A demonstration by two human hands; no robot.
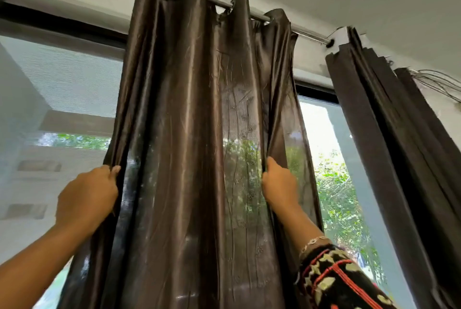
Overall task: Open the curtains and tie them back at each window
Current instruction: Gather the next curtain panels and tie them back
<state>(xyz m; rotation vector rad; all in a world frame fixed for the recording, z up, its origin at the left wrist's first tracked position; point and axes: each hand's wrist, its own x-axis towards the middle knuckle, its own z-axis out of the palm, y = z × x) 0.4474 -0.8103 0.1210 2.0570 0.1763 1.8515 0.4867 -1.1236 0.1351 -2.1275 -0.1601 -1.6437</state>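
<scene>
While I am watching through the head camera, which is tilting upward, the left hand (87, 194) is gripping the left edge of the brown satin curtain (194, 121), its fingers curling round the fabric and the thumb pressing on the front. The right hand (279, 184) is holding a fold near the curtain's right edge, with its fingers tucking behind the cloth where I cannot see them. Both hands are sitting at about the same height, well apart, with the gathered folds hanging between them. The curtain is hanging by its eyelets from a metal rod (309, 34) that is running along the top of the window (74, 79), and it is bunching into deep pleats over the middle of the glass, leaving panes showing on both sides. Light is coming through the thin cloth. Green trees (341, 196) are showing outside to the right. A second dark curtain (389, 139) is hanging bunched at the far right, apart from the one being held. A patterned sleeve (336, 281) and a thin bracelet (311, 242) are showing on the right forearm.
</scene>
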